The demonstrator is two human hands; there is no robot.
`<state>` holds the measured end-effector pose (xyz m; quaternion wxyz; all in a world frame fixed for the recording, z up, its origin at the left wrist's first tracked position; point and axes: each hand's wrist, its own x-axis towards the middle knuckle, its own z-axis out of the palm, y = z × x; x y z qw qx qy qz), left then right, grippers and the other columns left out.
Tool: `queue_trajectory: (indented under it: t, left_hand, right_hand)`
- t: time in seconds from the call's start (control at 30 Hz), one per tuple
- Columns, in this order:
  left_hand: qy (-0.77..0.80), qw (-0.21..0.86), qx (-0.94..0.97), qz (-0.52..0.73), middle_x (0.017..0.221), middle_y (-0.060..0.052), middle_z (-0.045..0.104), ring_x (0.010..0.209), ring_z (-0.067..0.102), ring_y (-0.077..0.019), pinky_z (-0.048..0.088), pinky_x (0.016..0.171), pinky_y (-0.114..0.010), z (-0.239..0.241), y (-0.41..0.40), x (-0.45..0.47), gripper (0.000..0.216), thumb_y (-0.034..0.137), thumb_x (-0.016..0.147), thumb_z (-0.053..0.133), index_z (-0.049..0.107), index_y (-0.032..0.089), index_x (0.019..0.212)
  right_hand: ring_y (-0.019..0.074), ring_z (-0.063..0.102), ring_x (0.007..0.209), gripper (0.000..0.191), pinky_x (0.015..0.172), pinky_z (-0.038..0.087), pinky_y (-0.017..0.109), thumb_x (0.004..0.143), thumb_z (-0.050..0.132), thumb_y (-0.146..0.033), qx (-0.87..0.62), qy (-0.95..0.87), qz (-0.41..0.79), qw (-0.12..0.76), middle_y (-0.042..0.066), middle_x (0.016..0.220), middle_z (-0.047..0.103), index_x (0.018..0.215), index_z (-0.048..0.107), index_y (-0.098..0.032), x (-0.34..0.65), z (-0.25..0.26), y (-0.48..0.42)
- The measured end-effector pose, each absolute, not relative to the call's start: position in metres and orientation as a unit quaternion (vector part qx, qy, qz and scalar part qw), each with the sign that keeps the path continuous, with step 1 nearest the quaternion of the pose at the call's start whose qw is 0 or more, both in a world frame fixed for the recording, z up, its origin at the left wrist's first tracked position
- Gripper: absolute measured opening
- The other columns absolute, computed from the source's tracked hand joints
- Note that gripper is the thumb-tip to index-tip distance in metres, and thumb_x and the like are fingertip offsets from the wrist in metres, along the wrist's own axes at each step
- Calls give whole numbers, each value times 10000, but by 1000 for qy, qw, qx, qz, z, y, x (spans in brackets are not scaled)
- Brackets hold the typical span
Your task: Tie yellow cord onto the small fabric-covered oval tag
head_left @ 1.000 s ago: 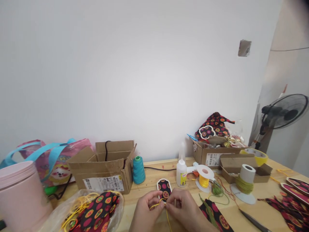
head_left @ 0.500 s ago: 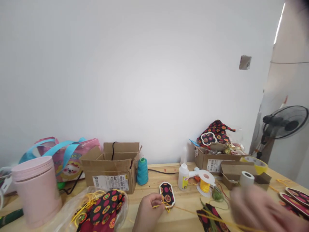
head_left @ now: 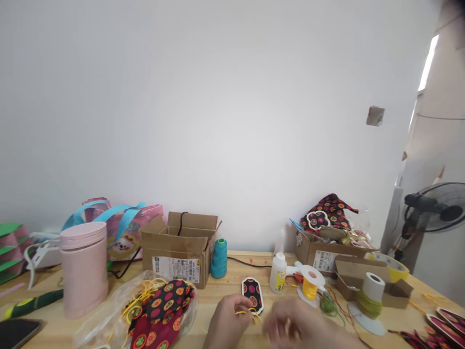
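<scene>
My left hand [head_left: 232, 321] pinches a thin yellow cord [head_left: 256, 316] at the front middle of the table. Just behind its fingertips lies a patterned fabric tag [head_left: 252, 293], black with round motifs and a pale scalloped border. The cord crosses the tag's lower end; whether it is tied there I cannot make out. Close on the right is my right hand [head_left: 303, 324], smeared by motion, its fingers curled towards the cord. What those fingers hold is hidden by the blur.
Left stand a plastic bag of patterned fabric [head_left: 162, 315], a pink canister [head_left: 85, 276], an open carton [head_left: 178, 257] and a teal thread cone [head_left: 219, 259]. Behind and right are a glue bottle [head_left: 278, 274], a yellow cord spool [head_left: 310, 288], a green cord spool [head_left: 370, 303] and a filled box [head_left: 325, 259].
My right hand has come left from the far right side to beside my left hand. The left hand keeps its pinch on the cord. The camera view has shifted slightly left.
</scene>
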<state>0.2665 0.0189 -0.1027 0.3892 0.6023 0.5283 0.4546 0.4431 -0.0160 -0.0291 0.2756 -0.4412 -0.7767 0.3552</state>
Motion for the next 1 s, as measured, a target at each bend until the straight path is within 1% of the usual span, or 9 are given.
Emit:
queue_trajectory:
  t: [0.1,0.2,0.27,0.37,0.47,0.57,0.67,0.83,1.0]
  left_hand:
    - [540,382,612,433,730,-44,684,713,600,-197,437,621,-245,-103,19,266,198,160,579,560,674,167,740]
    - [558,360,633,398,778,-51,685,740,596,-197,423,640,-247,-103,17,265,222,156,600,537,678,186,768]
    - [578,324,654,365,817,-61,680,770,591,-205,411,663,-257,-101,15,266,237,163,628,507,675,197,791]
    - [596,286,675,326,816,-65,676,771,585,-217,395,647,-268,-97,9,269,233,193,669,466,669,213,782]
    - [592,287,690,301,757,-59,674,717,582,-213,376,594,-258,-94,5,272,228,205,684,446,664,217,750]
    - [598,304,677,303,746,-61,671,709,578,-211,374,595,-255,-93,4,274,225,202,681,450,665,205,748]
    - [594,329,658,325,736,-65,667,716,576,-208,382,608,-250,-92,4,275,230,224,696,447,670,189,745]
    - [566,360,655,348,687,-59,653,666,565,-196,379,579,-243,-91,5,277,250,248,725,422,658,172,704]
    - [580,372,648,324,626,-24,620,619,552,-170,363,559,-229,-90,5,275,196,142,659,418,612,162,680]
  right_hand:
    - [85,446,549,128,496,331,189,676,596,-192,-481,-736,378,289,-26,613,511,785,592,-126,420,-58,10]
    - [70,381,504,258,455,270,183,572,597,-98,-509,-717,358,313,-41,611,461,828,568,-116,411,-81,25]
    - [68,370,494,270,453,260,181,543,542,-39,-504,-715,366,318,-47,593,453,801,558,-119,413,-89,28]
    - [67,369,484,187,457,262,177,578,493,-49,-493,-698,406,323,-51,555,450,745,534,-124,419,-93,27]
    - [77,370,472,118,448,270,185,639,510,-143,-501,-694,404,323,-46,527,443,752,533,-120,420,-94,27]
    - [96,422,496,176,453,310,193,644,537,-206,-509,-703,386,312,-16,571,503,802,548,-129,419,-95,24]
    - [102,460,516,214,462,334,191,643,542,-212,-489,-736,364,293,-9,632,557,853,563,-175,419,-95,20]
    - [115,511,528,290,488,352,197,627,523,-145,-484,-767,324,268,-32,601,583,904,569,-216,421,-98,18]
    - [123,519,560,349,512,366,204,644,474,-92,-479,-742,350,314,-22,628,570,967,548,-199,428,-105,23]
